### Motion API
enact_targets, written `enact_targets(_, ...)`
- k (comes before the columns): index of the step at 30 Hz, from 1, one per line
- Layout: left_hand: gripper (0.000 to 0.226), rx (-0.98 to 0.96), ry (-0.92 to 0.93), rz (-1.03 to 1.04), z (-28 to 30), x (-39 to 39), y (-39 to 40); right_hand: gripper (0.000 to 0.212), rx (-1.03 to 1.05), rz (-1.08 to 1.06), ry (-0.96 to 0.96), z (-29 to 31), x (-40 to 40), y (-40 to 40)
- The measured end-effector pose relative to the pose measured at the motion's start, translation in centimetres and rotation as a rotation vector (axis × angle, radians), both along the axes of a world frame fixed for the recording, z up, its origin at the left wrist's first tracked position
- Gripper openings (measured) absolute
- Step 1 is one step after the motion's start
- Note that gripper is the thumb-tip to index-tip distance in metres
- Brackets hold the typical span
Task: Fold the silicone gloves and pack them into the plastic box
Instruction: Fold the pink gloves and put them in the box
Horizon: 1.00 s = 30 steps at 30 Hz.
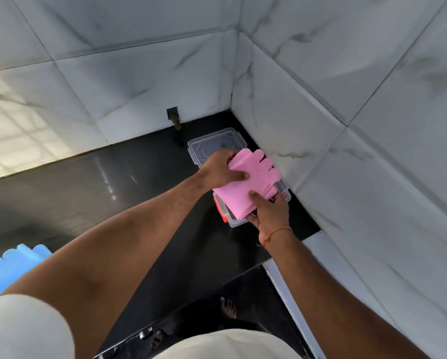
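Two hands hold one folded pink silicone glove over the clear plastic box, which sits on the black desk at its far right corner, close against the marble-tiled wall.

Left hand: reaches in from the left and grips the far left part of the glove, thumb lying across the top surface, the remaining fingers curled over the far edge.

Right hand: grips the near right part of the glove, thumb pressed on the top surface, fingers underneath and mostly hidden. An orange thread band circles this wrist.

Glove: folded into a thick flat pad. The finger section fans out toward the wall at the far right, and small raised dots show on that section. The near end of the pad dips toward the box opening; whether it touches the box floor cannot be determined.

Box: largely covered by the glove. An orange-red latch shows on its near left side. The near corner and the right rim remain visible.

Lid: clear, lies flat on the desk just beyond the box, toward the far edge, partly covered by the left hand.

Blue silicone glove: lies at the near left edge of the desk, well apart from the box, its scalloped fingertips pointing toward the far side.
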<state>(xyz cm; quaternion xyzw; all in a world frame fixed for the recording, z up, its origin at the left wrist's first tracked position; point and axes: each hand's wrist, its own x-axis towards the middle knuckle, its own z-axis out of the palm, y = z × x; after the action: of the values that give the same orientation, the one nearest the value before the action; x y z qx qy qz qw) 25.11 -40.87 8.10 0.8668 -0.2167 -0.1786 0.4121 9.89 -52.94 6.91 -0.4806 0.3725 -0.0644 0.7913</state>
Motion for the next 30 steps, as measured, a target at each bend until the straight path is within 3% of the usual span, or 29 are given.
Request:
enact_targets(10, 0.034, 0.148, -0.072, -0.086, -2.4, 0.7, -2.8, 0.061, -0.081, 0.056, 0.168, -1.1, 0.8, -0.9)
enact_targets(14, 0.034, 0.17, -0.159, -0.115, -2.5, 0.1, -3.0, 0.057, -0.141, 0.157, 0.211, -0.5, 0.6, -1.2)
enact_targets(19, 0.028, 0.229, -0.313, -0.129, -2.6, -1.0, -3.5, 0.056, -0.579, 0.454, 0.27, 0.8, -1.5, -2.2)
enact_targets(22, 0.03, 0.251, -0.363, -0.128, -2.7, -1.0, -3.6, 0.058, -1.031, 0.53, 0.303, 1.2, -2.9, -2.4)
enact_targets(25, 0.048, 0.253, -0.385, -0.14, -2.9, -1.1, -3.7, 0.047, -1.428, 0.457, 0.045, 1.6, -3.0, -2.3)
enact_targets(27, 0.054, 0.25, -0.364, -0.134, -3.0, -1.3, -3.8, 0.04, -1.675, 0.543, -0.053, 1.6, -2.2, -2.2)
enact_targets(30, 0.051, 0.355, -0.411, -0.11, -2.8, -1.3, -3.7, 0.043, -1.665, 0.795, 0.104, 1.3, -0.6, -2.3)
